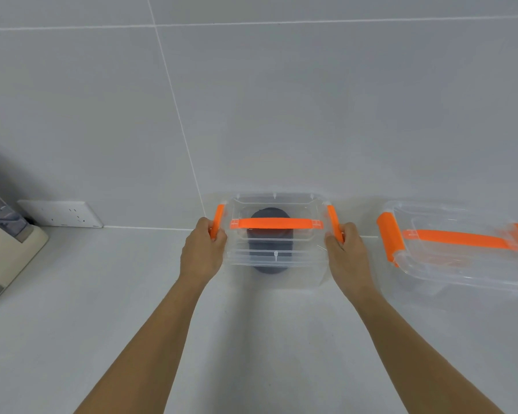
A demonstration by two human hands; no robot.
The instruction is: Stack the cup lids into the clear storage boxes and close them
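While both of my hands press on the orange latches at either end of the clear box (275, 258), my left hand (205, 249) has its grip clamped on the left latch (217, 221) and my right hand (346, 248) has its grip clamped on the right latch (335, 224). Between them the box sits on the white table (102, 294), pushed up near the far tiled wall (281, 100), its lid on and an orange handle (275, 224) lying flat across the top. Dark cup lids (269, 265) show through the clear plastic inside. Off to the right, well apart, a second clear box (461, 264) with orange latches lies tilted. At far left a white socket (62, 213) sits low on the wall, beside a beige appliance (9, 252).
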